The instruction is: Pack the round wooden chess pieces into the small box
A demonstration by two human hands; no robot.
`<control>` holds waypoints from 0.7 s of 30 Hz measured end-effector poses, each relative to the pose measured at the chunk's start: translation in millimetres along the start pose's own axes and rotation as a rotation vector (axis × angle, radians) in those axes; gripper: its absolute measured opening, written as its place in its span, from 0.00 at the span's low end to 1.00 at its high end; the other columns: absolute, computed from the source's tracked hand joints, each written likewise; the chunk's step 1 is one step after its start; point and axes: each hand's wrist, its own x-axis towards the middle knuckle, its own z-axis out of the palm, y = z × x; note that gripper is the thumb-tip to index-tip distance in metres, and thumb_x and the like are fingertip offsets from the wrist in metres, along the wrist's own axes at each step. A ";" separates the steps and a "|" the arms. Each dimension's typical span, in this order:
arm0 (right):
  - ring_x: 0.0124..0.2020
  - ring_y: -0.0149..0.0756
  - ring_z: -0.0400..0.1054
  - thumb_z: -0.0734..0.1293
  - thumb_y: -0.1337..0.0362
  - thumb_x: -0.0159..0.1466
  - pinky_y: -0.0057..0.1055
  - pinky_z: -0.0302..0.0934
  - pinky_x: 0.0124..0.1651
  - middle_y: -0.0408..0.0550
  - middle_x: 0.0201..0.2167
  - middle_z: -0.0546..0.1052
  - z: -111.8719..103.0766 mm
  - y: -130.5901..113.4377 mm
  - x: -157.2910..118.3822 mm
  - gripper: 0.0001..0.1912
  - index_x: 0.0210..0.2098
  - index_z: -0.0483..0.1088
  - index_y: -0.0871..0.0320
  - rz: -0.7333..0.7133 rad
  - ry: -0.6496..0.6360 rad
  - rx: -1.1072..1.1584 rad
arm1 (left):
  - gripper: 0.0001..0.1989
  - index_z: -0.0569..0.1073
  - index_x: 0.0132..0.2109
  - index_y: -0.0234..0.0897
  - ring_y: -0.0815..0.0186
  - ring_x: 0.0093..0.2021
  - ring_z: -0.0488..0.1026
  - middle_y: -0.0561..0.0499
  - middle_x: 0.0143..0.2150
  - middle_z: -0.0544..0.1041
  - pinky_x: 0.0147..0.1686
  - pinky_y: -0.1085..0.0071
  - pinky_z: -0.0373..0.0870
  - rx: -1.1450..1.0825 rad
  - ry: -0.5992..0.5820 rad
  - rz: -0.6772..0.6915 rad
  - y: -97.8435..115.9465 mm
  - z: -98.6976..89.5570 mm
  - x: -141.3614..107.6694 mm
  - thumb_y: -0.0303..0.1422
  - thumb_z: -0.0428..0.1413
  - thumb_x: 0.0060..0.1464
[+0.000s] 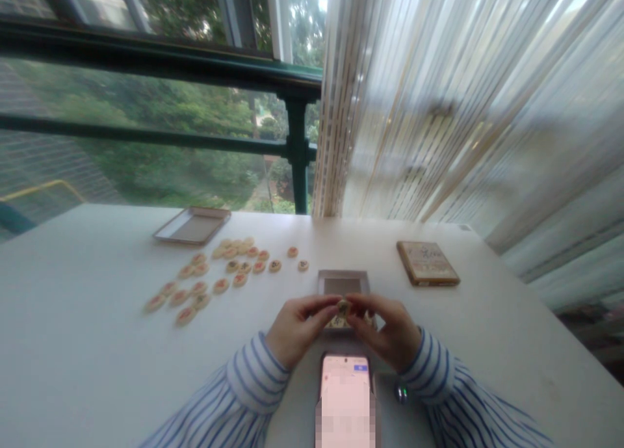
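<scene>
A: What do you have in the fingers right now?

B: On my feed, the fingers of my left hand and my right hand meet at 1 small round piece. I have it pinched between the 2 hands, above the near tray. I can't read its marking from here.

A: Is anything in that tray?

B: Yes, I can make out pieces with dark characters in its near part, but my hands cover too much for me to count them. I can't tell whether the hands touch the rim.

A: And the rest of the tabletop?

B: To my left I see a loose spread of more than 15 pale discs, some marked red, some dark. 2 others lie nearer the near tray: a red-marked disc and, just below it in my view, a dark-marked disc. Beyond the spread, at the far edge, sits a shallow far tray.

A: What's on the right?

B: A flat closed box with dark writing, well apart from my hands. Closest to me is a phone, screen lit, between my striped sleeves.
</scene>
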 end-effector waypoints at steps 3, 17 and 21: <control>0.28 0.28 0.68 0.64 0.69 0.55 0.25 0.63 0.33 0.45 0.29 0.75 0.1 0.5 -0.2 0.15 0.43 0.68 0.57 -0.008 -0.012 -0.011 | 0.14 0.75 0.41 0.33 0.61 0.40 0.73 0.45 0.38 0.78 0.44 0.65 0.68 -0.021 0.029 -0.006 0.5 0.9 0.4 0.35 0.56 0.46; 0.26 0.28 0.67 0.65 0.67 0.55 0.24 0.63 0.30 0.46 0.27 0.75 0.7 -1.2 0.0 0.11 0.39 0.69 0.58 0.039 0.036 -0.031 | 0.14 0.74 0.41 0.33 0.63 0.39 0.74 0.45 0.38 0.78 0.43 0.67 0.69 -0.117 0.005 -0.033 -2.1 -0.8 -0.9 0.33 0.59 0.44; 0.25 0.28 0.67 0.65 0.66 0.55 0.24 0.63 0.29 0.46 0.27 0.75 0.8 -1.0 0.2 0.11 0.38 0.69 0.59 0.037 0.027 -0.029 | 0.15 0.74 0.41 0.32 0.62 0.39 0.74 0.45 0.38 0.78 0.44 0.66 0.68 -0.122 0.008 -0.053 -2.8 -0.1 -1.0 0.33 0.59 0.44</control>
